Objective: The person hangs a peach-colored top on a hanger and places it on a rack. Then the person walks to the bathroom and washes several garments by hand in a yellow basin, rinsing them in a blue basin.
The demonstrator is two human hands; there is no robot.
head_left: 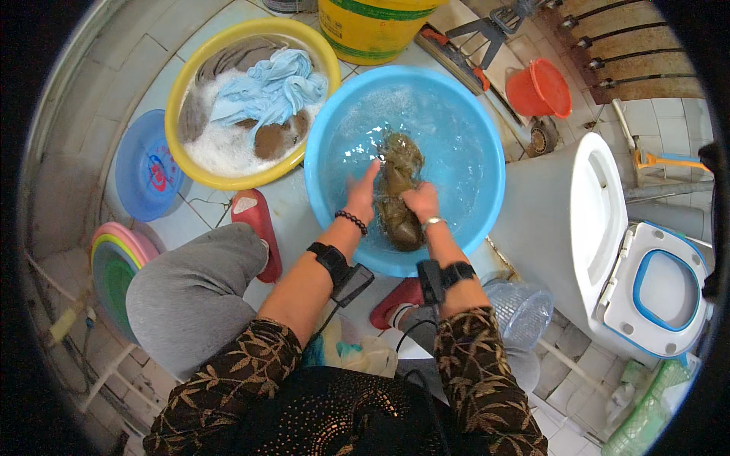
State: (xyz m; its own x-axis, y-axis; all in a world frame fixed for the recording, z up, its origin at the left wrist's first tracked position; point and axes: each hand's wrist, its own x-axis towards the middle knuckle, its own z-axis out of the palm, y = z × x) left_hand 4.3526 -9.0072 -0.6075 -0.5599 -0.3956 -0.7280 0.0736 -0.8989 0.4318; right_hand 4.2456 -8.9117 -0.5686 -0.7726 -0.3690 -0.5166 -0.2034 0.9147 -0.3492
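The olive cloth (397, 182) lies bunched in the water of the blue tub (499, 171), a little below its middle, stretched long from top to bottom. The right hand (422, 201) closes on its right side at the waist of the bundle, thumb over the top; gripping there likely gives control of both bulging ends at once. The left hand (363, 190) is against the opposite side, thumb raised and well apart from the rest; its other fingers are partly hidden, so I cannot tell whether they grip or merely steady

The tub stands directly before the person, with the slippers (257, 235) near its lower edge and the knees spread, which seems to let both arms reach straight down. The sleeves (487, 365) end around the elbows, presumably to stay dry

Just beside the tub, up and to the left, the yellow basin (172, 106) holds suds (217, 144) and a light blue cloth (270, 87) heaped on top, within what looks like easy reach of the left arm
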